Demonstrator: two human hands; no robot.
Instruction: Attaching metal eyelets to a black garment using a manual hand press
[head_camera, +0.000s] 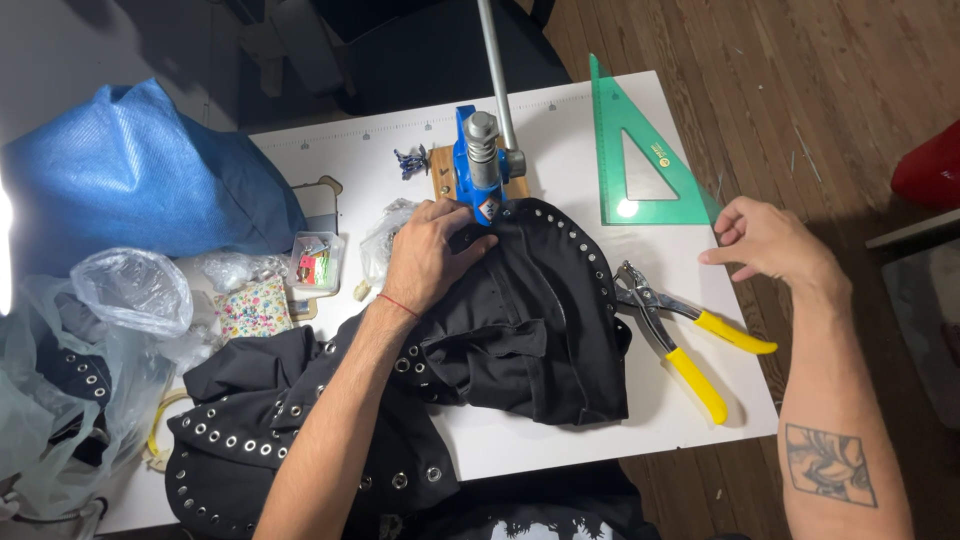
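Two bare hands over a white worktable (560, 440), seen from above. Largest thing on it: black eyeleted garment (520, 320), heaped at centre, spilling off the near-left edge. Its long axis runs from that near-left corner diagonally up to the far centre, the leading edge pointing at the press.

Blue woven bag (130, 170) far left, clear plastic bags (120, 300) beside it. Green set square (640, 150) far right, flat.

Blue hand press (478, 165) at the far centre, on a wooden base, its grey lever (495, 70) rising away. Yellow-handled punch pliers (680, 340) lie just right of the garment, handles toward the near-right corner.

Left hand (430, 250) lies palm-down on the fabric, fingers together, pinning the edge right at the press die. Right hand (765, 240) hovers off the table's right edge, fingers loosely curled and slightly apart, holding nothing.

Risks, as I judge them: left fingertips sit very close to the die, so a pinch if the lever drops. Bunched cloth could slip and put an eyelet off line. The hanging weight at the near-left could drag the edge out.
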